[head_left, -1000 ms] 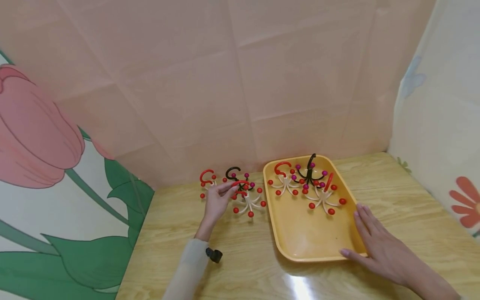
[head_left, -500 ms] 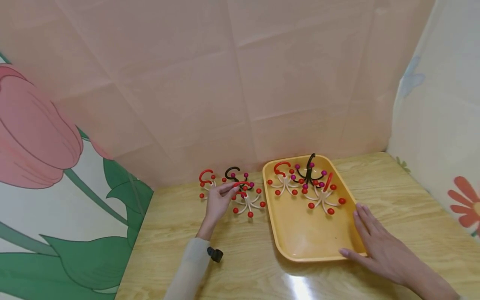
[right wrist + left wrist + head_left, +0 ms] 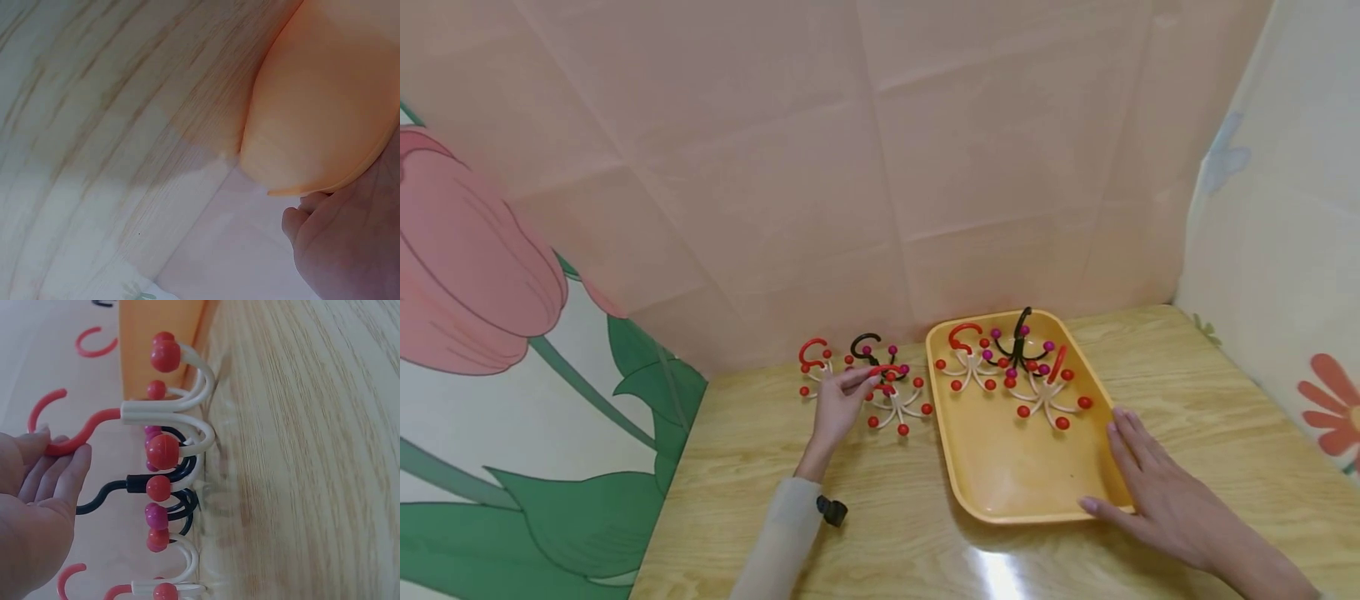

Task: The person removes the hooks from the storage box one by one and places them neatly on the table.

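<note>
My left hand (image 3: 837,410) pinches the red hook (image 3: 78,445) of a white multi-prong hanger (image 3: 897,406) with red ball tips. In the left wrist view its white prongs (image 3: 203,375) curve close to the wooden tabletop; whether they touch it I cannot tell. Behind it stands a black hanger (image 3: 140,483) with magenta ball tips. Farther left is another white hanger with a red hook (image 3: 812,354), partly hidden by the hand. My right hand (image 3: 1172,492) rests on the right rim of the orange tray (image 3: 955,467), fingers straight and thumb at the near corner.
Inside the tray stand two white hangers with red hooks, one at the back left (image 3: 970,367) and one at the right (image 3: 1047,398), plus a black hanger (image 3: 1018,354). A pink sheet (image 3: 880,183) covers the wall behind the wooden table (image 3: 895,517).
Nearly nothing differs. The left hand keeps its pinch on the red hook, and the right hand stays on the tray rim.
</note>
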Demonstrator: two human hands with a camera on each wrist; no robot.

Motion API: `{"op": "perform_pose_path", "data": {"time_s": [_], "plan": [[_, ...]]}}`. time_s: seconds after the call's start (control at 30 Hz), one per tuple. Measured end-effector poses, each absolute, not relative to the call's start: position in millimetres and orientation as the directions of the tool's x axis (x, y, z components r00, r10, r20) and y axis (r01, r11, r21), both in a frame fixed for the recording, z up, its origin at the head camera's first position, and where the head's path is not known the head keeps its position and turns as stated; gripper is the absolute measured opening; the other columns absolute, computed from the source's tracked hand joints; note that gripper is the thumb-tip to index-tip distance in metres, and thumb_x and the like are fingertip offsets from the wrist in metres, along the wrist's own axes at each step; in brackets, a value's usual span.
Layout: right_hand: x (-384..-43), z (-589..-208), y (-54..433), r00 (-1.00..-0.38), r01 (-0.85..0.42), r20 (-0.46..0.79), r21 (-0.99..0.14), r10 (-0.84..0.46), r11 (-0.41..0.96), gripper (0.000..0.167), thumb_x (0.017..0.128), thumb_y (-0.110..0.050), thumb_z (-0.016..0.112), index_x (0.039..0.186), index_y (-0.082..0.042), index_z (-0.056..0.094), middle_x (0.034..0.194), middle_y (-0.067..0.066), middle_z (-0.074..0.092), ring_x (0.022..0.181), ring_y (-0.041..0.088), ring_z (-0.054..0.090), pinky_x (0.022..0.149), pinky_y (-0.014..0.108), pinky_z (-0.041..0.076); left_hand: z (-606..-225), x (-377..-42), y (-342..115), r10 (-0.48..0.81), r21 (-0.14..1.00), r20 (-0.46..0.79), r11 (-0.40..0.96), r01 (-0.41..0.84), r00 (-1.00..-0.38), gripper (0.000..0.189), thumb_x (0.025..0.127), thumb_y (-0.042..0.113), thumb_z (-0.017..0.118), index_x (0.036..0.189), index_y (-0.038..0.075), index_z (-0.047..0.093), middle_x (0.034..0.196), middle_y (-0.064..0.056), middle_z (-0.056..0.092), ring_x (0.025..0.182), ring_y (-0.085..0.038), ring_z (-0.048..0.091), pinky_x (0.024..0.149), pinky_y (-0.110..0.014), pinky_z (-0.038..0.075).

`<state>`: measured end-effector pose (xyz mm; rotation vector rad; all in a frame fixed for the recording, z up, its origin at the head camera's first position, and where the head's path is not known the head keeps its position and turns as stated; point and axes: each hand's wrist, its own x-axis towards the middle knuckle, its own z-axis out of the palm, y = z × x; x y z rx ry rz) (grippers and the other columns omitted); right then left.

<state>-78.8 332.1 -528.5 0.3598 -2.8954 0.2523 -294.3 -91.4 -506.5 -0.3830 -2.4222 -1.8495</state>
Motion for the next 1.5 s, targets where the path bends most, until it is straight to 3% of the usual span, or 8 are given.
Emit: {"op": "perform_pose_path", "data": {"time_s": [0.27,0.53,0.67,0.8,0.93,1.1,1.3,1.5], "plan": [[-78,-529,332,-0.952,-0.249,0.217,-0.148,-0.214,0.957,0.112,0.095,-0.060,0.069,0.164,0.009,0.014,0.176,0.016,-0.015,0.160,0.014,-0.027,0.118,0.011,-0.024,-507,-294,-90,0.156,0.944,0.196,0.239,0.229,-0.968,0.029,0.097,0.027,0.078,0.121,0.011,0.080,0.116,-0.014,0.080,0.110,-0.043,0.075,0.093,-0.059,0.060],[-79,-528,333,-0.939,-0.271,0.258,-0.146,-0.228,0.952,0.112,0.094,-0.058,0.072,0.163,0.010,0.017,0.176,0.018,-0.010,0.161,0.013,-0.025,0.120,0.012,-0.022,-499,-293,-85,0.143,0.918,0.212,0.312,0.247,-0.967,0.040,0.095,0.025,0.080,0.132,0.010,0.073,0.122,-0.009,0.079,0.110,-0.027,0.076,0.091,-0.035,0.063],[-79,-528,334,-0.937,-0.273,0.264,-0.142,-0.230,0.951,0.112,0.093,-0.058,0.072,0.163,0.011,0.018,0.176,0.018,-0.010,0.160,0.012,-0.026,0.119,0.012,-0.023,-488,-291,-83,0.147,0.897,0.269,0.323,0.303,-0.952,0.041,0.095,0.029,0.081,0.132,0.014,0.072,0.129,-0.011,0.076,0.116,-0.030,0.073,0.099,-0.045,0.060],[-80,-527,333,-0.934,-0.276,0.270,-0.138,-0.232,0.951,0.112,0.093,-0.058,0.073,0.163,0.011,0.019,0.177,0.018,-0.009,0.161,0.013,-0.025,0.120,0.012,-0.022,-472,-285,-78,0.146,0.824,0.376,0.399,0.402,-0.915,0.038,0.098,0.033,0.077,0.130,0.012,0.073,0.129,-0.011,0.076,0.121,-0.034,0.070,0.104,-0.055,0.056],[-80,-527,332,-0.935,-0.279,0.267,-0.139,-0.235,0.950,0.112,0.093,-0.059,0.073,0.163,0.011,0.019,0.177,0.018,-0.010,0.162,0.014,-0.024,0.120,0.012,-0.022,-450,-279,-70,0.171,0.701,0.506,0.490,0.518,-0.846,0.033,0.098,0.029,0.076,0.126,0.011,0.074,0.123,-0.012,0.077,0.117,-0.034,0.072,0.100,-0.052,0.058],[-79,-526,331,-0.936,-0.278,0.264,-0.145,-0.234,0.950,0.111,0.093,-0.058,0.073,0.162,0.011,0.020,0.177,0.018,-0.009,0.161,0.012,-0.025,0.120,0.011,-0.023,-430,-272,-55,0.258,0.593,0.604,0.486,0.642,-0.754,0.026,0.097,0.020,0.078,0.119,0.007,0.077,0.115,-0.013,0.079,0.106,-0.029,0.075,0.093,-0.041,0.063],[-78,-525,329,-0.942,-0.266,0.250,-0.152,-0.224,0.952,0.110,0.094,-0.059,0.072,0.162,0.011,0.020,0.177,0.019,-0.009,0.160,0.011,-0.026,0.118,0.010,-0.022,-415,-266,-33,0.333,0.605,0.598,0.408,0.683,-0.729,0.025,0.097,0.017,0.078,0.117,0.003,0.078,0.114,-0.016,0.078,0.103,-0.031,0.075,0.091,-0.040,0.063],[-78,-525,330,-0.941,-0.264,0.255,-0.148,-0.221,0.953,0.112,0.094,-0.059,0.072,0.164,0.009,0.017,0.177,0.019,-0.009,0.161,0.014,-0.024,0.119,0.011,-0.023,-407,-263,-5,0.431,0.723,0.451,0.338,0.603,-0.782,0.032,0.102,0.028,0.072,0.124,0.006,0.075,0.126,-0.014,0.076,0.115,-0.030,0.073,0.101,-0.043,0.060]]}}
